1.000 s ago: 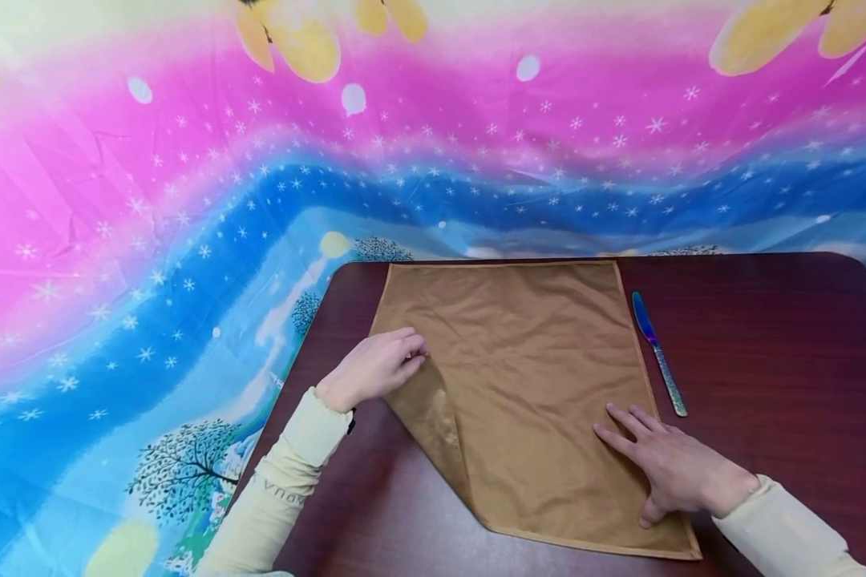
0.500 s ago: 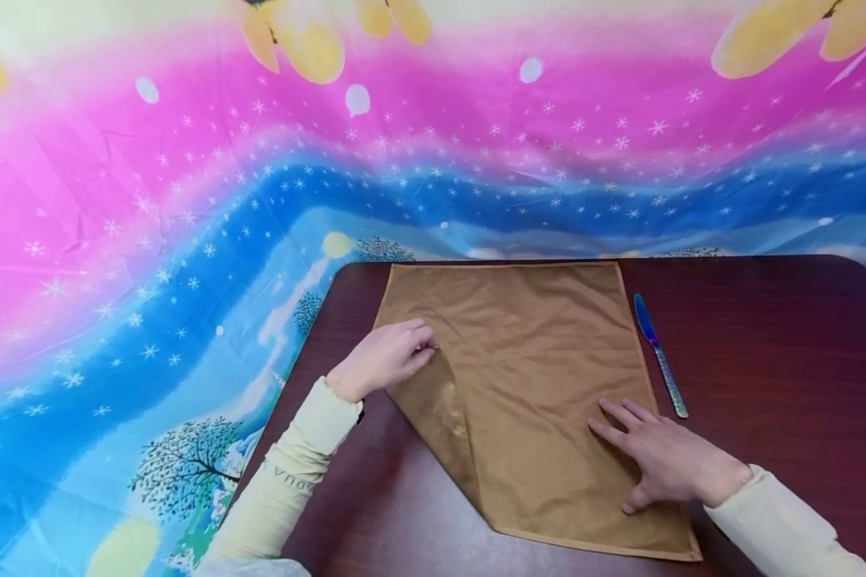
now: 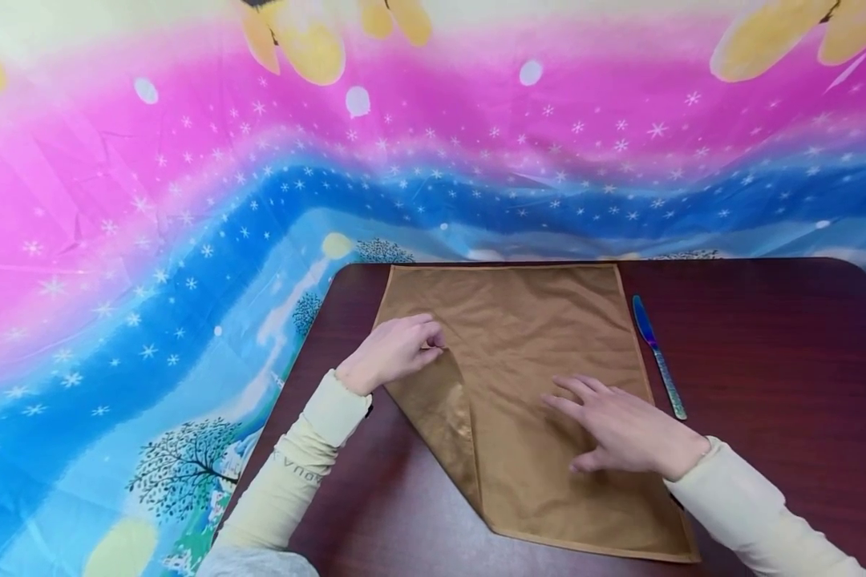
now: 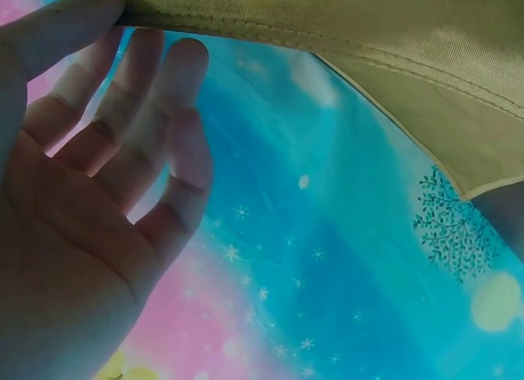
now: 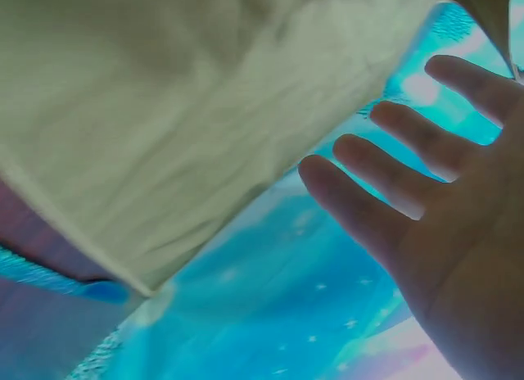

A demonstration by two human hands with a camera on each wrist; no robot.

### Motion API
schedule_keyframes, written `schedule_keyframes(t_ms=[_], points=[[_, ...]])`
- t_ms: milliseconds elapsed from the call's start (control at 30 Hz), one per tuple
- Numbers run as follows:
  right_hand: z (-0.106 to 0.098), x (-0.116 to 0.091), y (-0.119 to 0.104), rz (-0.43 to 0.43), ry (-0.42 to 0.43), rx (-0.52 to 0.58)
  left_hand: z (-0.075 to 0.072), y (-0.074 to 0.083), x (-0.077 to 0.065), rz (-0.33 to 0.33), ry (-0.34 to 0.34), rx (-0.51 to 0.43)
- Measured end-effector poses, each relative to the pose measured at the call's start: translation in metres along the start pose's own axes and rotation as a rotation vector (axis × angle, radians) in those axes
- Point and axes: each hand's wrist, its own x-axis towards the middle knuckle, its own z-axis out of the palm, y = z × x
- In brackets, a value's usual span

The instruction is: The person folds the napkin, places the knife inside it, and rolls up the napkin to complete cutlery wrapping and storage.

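Note:
A brown cloth napkin (image 3: 541,336) with a stitched hem lies on the dark table, its near left corner folded up and inward. That corner is pinched between the thumb and fingers of my left hand (image 3: 397,349), and the folded flap (image 3: 440,425) shows its shiny side. In the left wrist view, the thumb and a fingertip of the left hand (image 4: 98,167) meet at the hem (image 4: 246,32). My right hand (image 3: 624,429) is over the napkin's right half, fingers spread and holding nothing. The right wrist view shows the right hand (image 5: 458,232) with its fingers extended beside the napkin (image 5: 188,134).
A rainbow-coloured table knife (image 3: 657,353) lies just right of the napkin, blade pointing away. The dark wooden table (image 3: 779,344) has a rounded far right corner. Behind and to the left hangs a pink and blue patterned cloth (image 3: 440,120).
My left hand has moved a little right and away from me, drawing the napkin's corner farther over. The right hand has left the napkin's right edge and shifted left and away.

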Motion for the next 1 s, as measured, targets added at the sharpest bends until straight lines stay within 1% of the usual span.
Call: schedule_keyframes(t_ms=[233, 400, 567, 833, 1000], points=[[-0.009, 0.025, -0.013, -0.088, 0.052, -0.014, -0.001, 0.004, 0.004, -0.012, -0.015, 0.033], [-0.016, 0.039, -0.022, -0.109, 0.054, -0.012, -0.002, 0.004, 0.006, -0.022, -0.03, 0.037], [-0.017, 0.051, -0.03, -0.131, 0.065, 0.003, -0.002, 0.005, 0.006, -0.026, -0.034, 0.034], [-0.014, 0.079, -0.041, -0.16, 0.037, 0.041, -0.002, 0.007, 0.008, -0.019, -0.017, 0.048], [-0.013, 0.093, -0.046, -0.183, 0.028, 0.072, -0.002, 0.008, 0.008, -0.019, -0.023, 0.04]])
